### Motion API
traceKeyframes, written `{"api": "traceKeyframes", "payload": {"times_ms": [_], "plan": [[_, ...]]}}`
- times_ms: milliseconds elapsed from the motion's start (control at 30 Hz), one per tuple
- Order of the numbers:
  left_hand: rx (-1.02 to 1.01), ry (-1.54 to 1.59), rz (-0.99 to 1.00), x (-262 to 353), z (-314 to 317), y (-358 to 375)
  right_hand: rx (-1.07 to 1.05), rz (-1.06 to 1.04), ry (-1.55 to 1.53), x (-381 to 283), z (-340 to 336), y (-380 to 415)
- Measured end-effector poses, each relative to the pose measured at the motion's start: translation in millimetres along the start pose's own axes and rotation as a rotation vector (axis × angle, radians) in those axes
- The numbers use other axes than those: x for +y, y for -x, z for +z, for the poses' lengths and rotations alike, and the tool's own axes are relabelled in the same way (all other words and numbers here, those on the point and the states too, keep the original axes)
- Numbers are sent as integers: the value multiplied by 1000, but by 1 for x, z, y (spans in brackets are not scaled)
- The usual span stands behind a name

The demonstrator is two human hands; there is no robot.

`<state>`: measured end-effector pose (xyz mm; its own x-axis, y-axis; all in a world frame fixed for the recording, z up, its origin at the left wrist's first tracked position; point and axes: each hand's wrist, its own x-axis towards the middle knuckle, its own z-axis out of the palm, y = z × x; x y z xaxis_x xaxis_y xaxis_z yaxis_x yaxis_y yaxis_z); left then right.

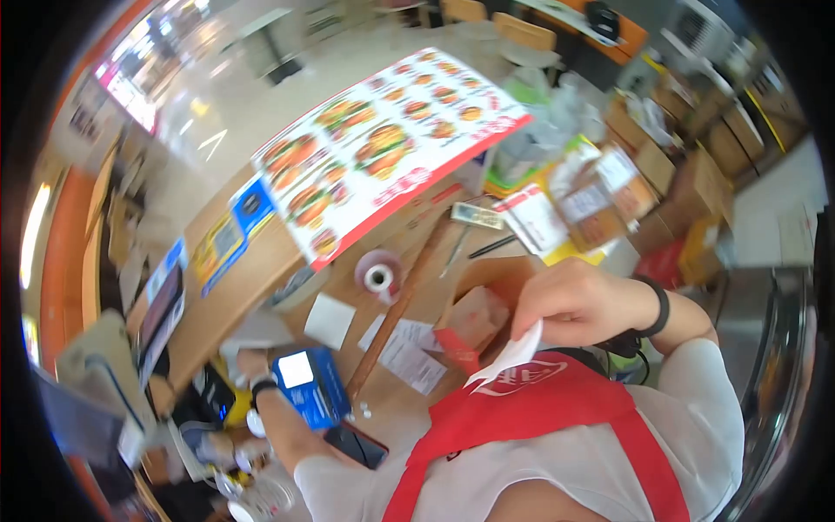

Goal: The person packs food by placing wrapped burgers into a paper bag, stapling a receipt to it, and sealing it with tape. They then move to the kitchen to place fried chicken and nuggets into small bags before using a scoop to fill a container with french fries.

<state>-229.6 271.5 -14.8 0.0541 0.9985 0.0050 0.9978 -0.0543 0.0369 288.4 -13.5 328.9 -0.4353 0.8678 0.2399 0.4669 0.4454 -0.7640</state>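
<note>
My right hand [570, 300] is closed in a pinch on a white paper slip [513, 355], which hangs in front of my red apron [539, 404]. Just left of that hand, an open brown paper bag [500, 274] has a pale wrapped thing [478, 315] in it. My left hand [254, 364] reaches to the far side of a blue box-like device [315, 404] with a bright white square on it. Blur and the small size hide that hand's fingers. A dark phone [357, 445] lies beside the blue device.
A menu board with burger pictures [391, 148] stands across the counter. A tape roll [379, 277], printed papers [404, 357] and a black pen [492, 247] lie on the counter. A screen [161, 317] stands left; cardboard boxes [696, 191] are piled right.
</note>
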Motion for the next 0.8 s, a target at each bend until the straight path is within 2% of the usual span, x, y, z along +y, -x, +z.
{"api": "traceKeyframes", "payload": {"times_ms": [33, 67, 100, 133, 200, 233, 300, 433, 500, 567, 633, 667, 733, 767, 800], "plan": [[119, 284, -35, -2, 0, 1, 46, 33, 19, 0, 1, 6], [58, 196, -37, 3, -14, 5, 59, 45, 1, 0, 2, 10], [119, 302, -54, -13, -2, 1, 67, 51, -21, 1, 4, 14], [92, 212, -110, 27, -50, 21, 92, 67, -15, 1, 5, 17], [182, -53, 0, 34, -68, 31, 84, 42, -48, 2, 8, 20], [183, -54, 12, 33, -72, 35, 97, -3, -78, 3, 10, 20], [149, 194, 27, 31, -80, 43, 93, -33, -80, 3, 11, 21], [111, 377, 51, 57, -120, 81, 53, -123, -104, 5, 11, 25], [195, 734, 152, 81, -146, 113, 50, -98, -109, 5, 10, 29], [41, 1300, 61, 111, -174, 147, 42, -76, -113, 3, 9, 31], [-51, 1870, 130, 163, -219, 181, 85, 68, -173, -1, 8, 31], [-37, 1869, 124, 178, -225, 188, 76, 60, -176, -1, 10, 29], [-239, 2406, 458, 203, -234, 198, 31, 219, -444, -2, 16, 21], [-270, 2481, 570, 220, -239, 201, 11, 206, -452, 2, 22, 17], [-293, 2548, 683, 238, -245, 202, 96, 45, -377, 10, 31, 12]]}}
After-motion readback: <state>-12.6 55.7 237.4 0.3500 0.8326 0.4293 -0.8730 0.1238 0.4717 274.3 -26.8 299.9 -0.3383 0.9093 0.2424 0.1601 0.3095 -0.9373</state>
